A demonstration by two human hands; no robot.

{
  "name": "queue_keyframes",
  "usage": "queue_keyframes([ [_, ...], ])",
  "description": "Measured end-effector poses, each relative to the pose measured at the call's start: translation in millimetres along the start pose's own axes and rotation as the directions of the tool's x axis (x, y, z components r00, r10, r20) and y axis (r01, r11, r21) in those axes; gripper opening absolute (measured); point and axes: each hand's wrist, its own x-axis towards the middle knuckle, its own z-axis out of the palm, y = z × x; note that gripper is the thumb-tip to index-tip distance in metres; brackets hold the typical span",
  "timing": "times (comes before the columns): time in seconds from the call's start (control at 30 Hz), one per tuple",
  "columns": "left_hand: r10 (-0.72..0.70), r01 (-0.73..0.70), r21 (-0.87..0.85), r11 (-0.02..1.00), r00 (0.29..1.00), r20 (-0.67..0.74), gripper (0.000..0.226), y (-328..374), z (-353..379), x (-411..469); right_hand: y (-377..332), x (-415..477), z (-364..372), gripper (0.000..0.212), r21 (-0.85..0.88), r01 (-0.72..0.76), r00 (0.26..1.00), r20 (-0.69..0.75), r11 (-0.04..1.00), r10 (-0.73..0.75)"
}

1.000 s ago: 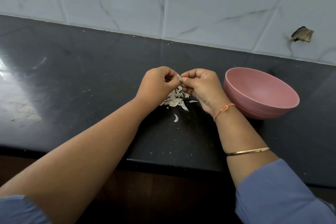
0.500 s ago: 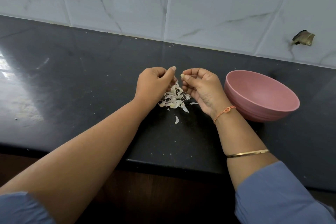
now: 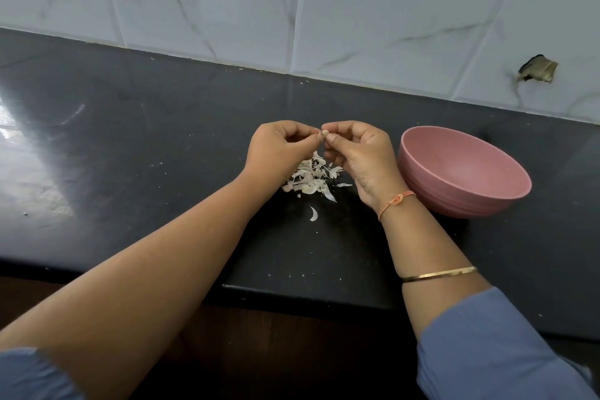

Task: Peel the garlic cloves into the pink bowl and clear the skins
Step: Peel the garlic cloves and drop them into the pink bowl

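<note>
Pinching one garlic clove [image 3: 324, 132] between curled fingertips, left hand [image 3: 280, 147] and right hand [image 3: 361, 154] hover over the skins [image 3: 310, 179] at the middle of the countertop [image 3: 146, 146]; pink bowl [image 3: 454, 201] stands just beside the right hand, the nearer one.

The bowl [image 3: 454, 201] is dusty pink all over, with faint ringed ridges round its outer wall. The surface [image 3: 162, 140] is glossy black, flecked with tiny pale specks, with a whitish glare at its left. The wall tiles [image 3: 357, 10] are white with thin grey marble veins (one has a ragged brown-and-black patch [image 3: 537, 70] at the right). The skins [image 3: 308, 177] are off-white, the garlic clove [image 3: 324, 132] pale cream. The thread [image 3: 396, 199] is orange, the bangle [image 3: 438, 273] gold, the sleeve [image 3: 487, 351] slate blue.
</note>
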Motion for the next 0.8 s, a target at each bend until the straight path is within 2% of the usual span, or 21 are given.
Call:
queue_keyframes([
  [0.3,-0.012,0.010,-0.051,0.999,1.000,-0.021,0.011,-4.7,1.6,3.1,1.0,-0.6,2.1,0.015,-0.174,0.139,0.989,-0.034,0.975,-0.147],
  [0.5,-0.008,0.007,-0.024,1.000,1.000,-0.023,0.012,-6.3,1.0,4.7,2.2,0.0,2.9,0.021,-0.199,0.151,0.987,-0.022,0.968,-0.159],
  [0.63,-0.023,0.022,-0.029,0.999,0.999,-0.026,0.012,-6.9,1.1,5.5,0.6,-2.3,4.8,0.019,-0.129,0.112,0.993,-0.009,0.985,-0.114],
  [0.8,-0.048,0.048,-0.008,0.999,0.997,-0.052,0.014,-7.2,2.0,6.5,-3.8,-3.4,4.9,0.017,0.076,0.018,1.000,0.005,0.997,-0.018],
])
